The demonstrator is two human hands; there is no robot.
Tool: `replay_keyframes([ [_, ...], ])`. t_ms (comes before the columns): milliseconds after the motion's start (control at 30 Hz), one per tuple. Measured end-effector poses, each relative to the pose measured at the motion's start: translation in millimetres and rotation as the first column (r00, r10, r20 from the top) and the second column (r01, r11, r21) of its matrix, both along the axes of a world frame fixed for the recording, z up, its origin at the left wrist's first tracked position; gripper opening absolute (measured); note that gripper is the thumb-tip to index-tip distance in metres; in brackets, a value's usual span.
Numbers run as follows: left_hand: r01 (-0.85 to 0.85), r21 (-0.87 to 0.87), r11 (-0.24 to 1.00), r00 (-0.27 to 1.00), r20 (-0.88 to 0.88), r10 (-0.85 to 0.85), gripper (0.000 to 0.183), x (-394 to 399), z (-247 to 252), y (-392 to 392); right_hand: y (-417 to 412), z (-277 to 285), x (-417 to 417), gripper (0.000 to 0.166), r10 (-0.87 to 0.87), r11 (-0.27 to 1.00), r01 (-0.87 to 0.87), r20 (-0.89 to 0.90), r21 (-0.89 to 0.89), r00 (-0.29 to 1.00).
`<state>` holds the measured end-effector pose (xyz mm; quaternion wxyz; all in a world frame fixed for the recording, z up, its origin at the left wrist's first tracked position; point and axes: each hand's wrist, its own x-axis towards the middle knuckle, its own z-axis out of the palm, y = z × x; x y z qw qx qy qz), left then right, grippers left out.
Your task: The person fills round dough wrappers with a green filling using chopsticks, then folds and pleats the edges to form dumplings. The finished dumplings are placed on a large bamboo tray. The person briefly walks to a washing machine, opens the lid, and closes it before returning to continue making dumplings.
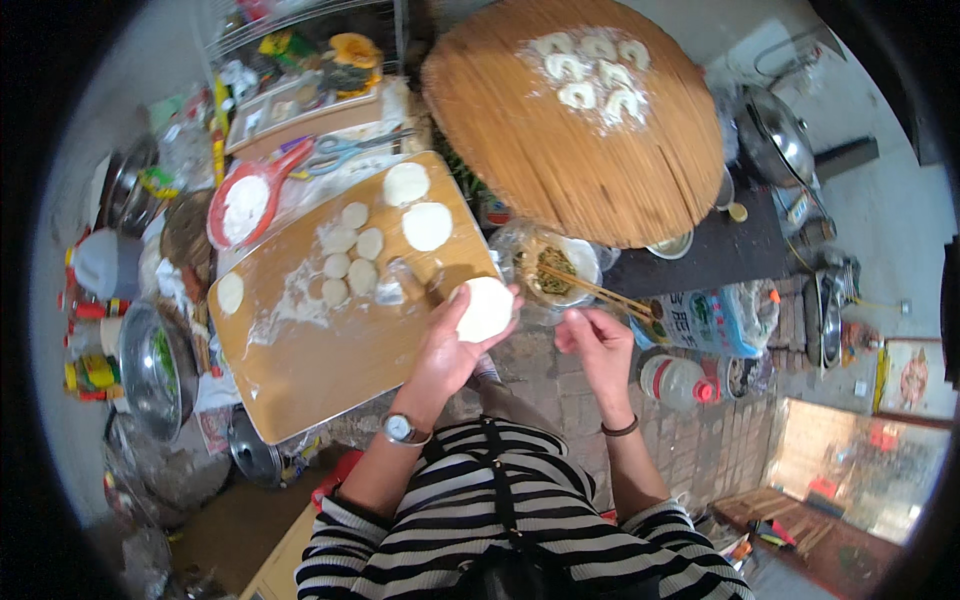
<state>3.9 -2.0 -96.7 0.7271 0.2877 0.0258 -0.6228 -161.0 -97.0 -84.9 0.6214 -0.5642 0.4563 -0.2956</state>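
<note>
On my left hand lies a flat round dough wrapper, the thumb on its edge. My right hand is raised to the right of it, fingers curled, holding nothing that I can see. Beyond it, wooden chopsticks rest in a bowl of chopped filling. On the floured board at the left are several small dough rounds, rolled wrappers and a rolling pin. Several folded dumplings sit in flour on the big round wooden board.
A red scoop of flour and blue-handled scissors lie behind the board. A metal basin with greens stands far left. At the right are a printed sack, a clear plastic jug and a lidded metal pot.
</note>
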Motion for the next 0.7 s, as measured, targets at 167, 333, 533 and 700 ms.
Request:
replay_keyframes([
  [167, -0.008, 0.136, 0.991, 0.977, 0.211, -0.021, 0.039, -2, 13, -1, -24, -81, -76, 0.02, -0.44, 0.836, 0.384, 0.059, 0.393, 0.896],
  [333, -0.133, 0.324, 0.937, 0.929, 0.37, 0.004, 0.031, -7, 18, 0, -60, -107, -56, 0.018, -0.552, 0.805, 0.421, 0.264, 0.418, 0.791],
  [533, -0.175, 0.379, 0.909, 0.903, 0.43, -0.006, 0.023, -16, 17, -5, -73, -78, -34, 0.016, -0.24, 0.968, 0.245, 0.085, -0.058, 0.967],
  [700, -0.266, 0.373, 0.889, 0.88, 0.469, 0.067, 0.024, -20, 13, -6, -76, -40, -55, 0.013, -0.166, 0.965, 0.157, -0.027, -0.212, 0.986],
])
